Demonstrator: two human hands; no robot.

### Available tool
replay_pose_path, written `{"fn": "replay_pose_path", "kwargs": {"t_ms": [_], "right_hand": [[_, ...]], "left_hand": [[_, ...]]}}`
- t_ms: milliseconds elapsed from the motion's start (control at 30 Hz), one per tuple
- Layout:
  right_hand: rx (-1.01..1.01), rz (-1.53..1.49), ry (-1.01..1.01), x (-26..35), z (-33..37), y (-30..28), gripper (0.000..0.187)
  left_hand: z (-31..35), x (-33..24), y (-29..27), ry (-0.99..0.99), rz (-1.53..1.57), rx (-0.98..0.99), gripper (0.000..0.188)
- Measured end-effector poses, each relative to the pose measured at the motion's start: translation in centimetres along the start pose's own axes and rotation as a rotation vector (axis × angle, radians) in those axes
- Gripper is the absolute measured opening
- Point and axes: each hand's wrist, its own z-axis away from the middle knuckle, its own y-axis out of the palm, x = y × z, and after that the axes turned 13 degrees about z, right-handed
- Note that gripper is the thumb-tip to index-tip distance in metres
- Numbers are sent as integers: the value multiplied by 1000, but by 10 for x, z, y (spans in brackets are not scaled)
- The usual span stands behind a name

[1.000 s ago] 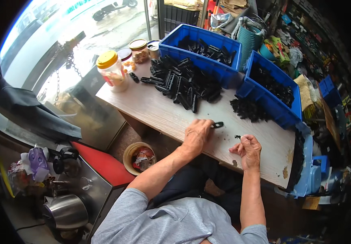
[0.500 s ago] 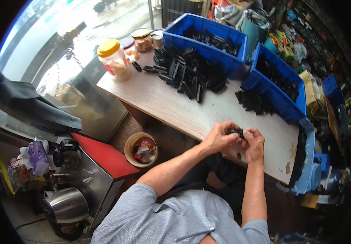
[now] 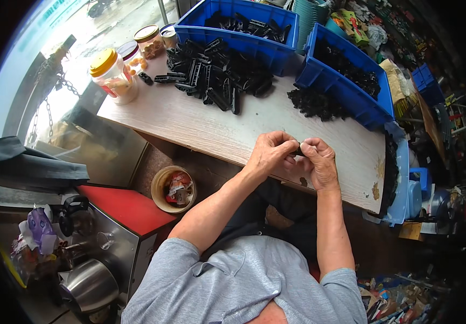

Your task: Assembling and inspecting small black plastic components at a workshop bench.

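Over the near edge of the pale wooden table (image 3: pixel 265 120), my left hand (image 3: pixel 272 153) and my right hand (image 3: pixel 320 162) meet with pinched fingers. Between the fingertips is a small black part (image 3: pixel 298 150), mostly hidden, so its kind does not show. Both hands are closed on it. Beyond them lies a heap of long black plastic pieces (image 3: pixel 211 81). A lower pile of small black parts (image 3: pixel 316 103) sits nearer to my right hand.
Two blue bins (image 3: pixel 281 62) (image 3: pixel 346 101) of black parts stand along the table's far side. Jars, one yellow-lidded (image 3: pixel 117 81), stand at the left end. A waste bucket (image 3: pixel 157 186), a red-topped cabinet (image 3: pixel 119 208) and a steel kettle (image 3: pixel 90 286) are at lower left. A light-blue tub (image 3: pixel 401 178) adjoins the right end.
The view has shifted, so the table and bins appear farther left and higher. My hands stay together, and their fingers now cover more of the small black part.
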Motion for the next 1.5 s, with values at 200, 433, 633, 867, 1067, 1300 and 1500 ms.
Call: {"fn": "replay_pose_path", "kwargs": {"t_ms": [200, 433, 633, 867, 1067, 1300, 1500], "right_hand": [[6, 184, 96, 20, 3, 8, 28], [-17, 297, 8, 9, 4, 3, 36], [55, 174, -59, 3, 1, -17, 38], [-239, -42, -66, 11, 1, -76, 38], [-901, -209, 108, 36, -12, -161, 41], [-830, 46, 87, 35, -16, -181, 32], [-617, 175, 194, 42, -53, -143, 26]], "left_hand": [[-2, 7, 0, 95, 110, -67, 15], [-3, 8, 4, 57, 65, 29, 12], [0, 8, -3, 545, -626, 32, 19], [-25, -68, -73, 1089, -1800, -312, 38], [-43, -78, -86, 1089, -1859, -183, 38], [-43, -53, -63, 1093, -1379, -22, 36], [-46, -16, -20, 807, -1358, 167, 42]]}}
